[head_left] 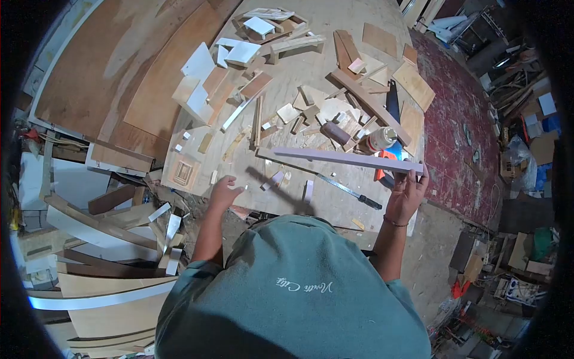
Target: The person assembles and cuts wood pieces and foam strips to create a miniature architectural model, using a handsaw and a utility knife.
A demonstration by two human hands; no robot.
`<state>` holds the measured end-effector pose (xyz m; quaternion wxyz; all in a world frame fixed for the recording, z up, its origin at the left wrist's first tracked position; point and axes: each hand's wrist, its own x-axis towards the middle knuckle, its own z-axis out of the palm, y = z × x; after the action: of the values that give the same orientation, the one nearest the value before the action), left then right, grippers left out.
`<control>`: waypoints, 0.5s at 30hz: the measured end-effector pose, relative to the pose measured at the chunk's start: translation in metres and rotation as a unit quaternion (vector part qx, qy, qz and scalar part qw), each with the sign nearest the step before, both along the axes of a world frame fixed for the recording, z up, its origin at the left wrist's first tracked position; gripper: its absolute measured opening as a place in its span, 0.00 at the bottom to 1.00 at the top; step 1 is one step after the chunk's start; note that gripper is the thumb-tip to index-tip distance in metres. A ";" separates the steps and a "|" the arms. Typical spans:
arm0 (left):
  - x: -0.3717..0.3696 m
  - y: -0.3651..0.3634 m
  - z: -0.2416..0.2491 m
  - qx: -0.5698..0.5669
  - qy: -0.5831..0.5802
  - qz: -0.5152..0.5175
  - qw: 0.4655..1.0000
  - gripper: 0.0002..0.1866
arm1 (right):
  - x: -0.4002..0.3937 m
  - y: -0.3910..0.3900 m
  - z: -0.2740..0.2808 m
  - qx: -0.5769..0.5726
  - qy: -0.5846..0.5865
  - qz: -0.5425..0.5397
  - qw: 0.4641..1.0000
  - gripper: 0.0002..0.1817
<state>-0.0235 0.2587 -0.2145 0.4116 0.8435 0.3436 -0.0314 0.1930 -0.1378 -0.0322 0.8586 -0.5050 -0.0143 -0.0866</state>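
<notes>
R hand, mid-right of frame, fingers curled round end of long white strip held over workbench. L hand fingers spread, empty. Step looks like positioning strip; next needs L-hand support.

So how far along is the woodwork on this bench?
Done: many cut offcuts and small white-faced assembled pieces lie across the workbench. In hand: the right hand holds a long white strip by one end above the bench; the left hand rests open at the bench edge. Left: the strip isn't attached to anything; a glue bottle stands nearby.
</notes>
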 end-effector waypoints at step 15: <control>0.079 -0.070 0.083 -0.537 -0.328 -0.088 0.772 0.38 | -0.008 0.019 -0.011 0.123 0.021 0.101 0.987 0.21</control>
<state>0.0553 0.1885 -0.1312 0.8805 0.4713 0.0392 0.0318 0.1851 -0.1184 -0.0429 0.9186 -0.3933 -0.0369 0.0101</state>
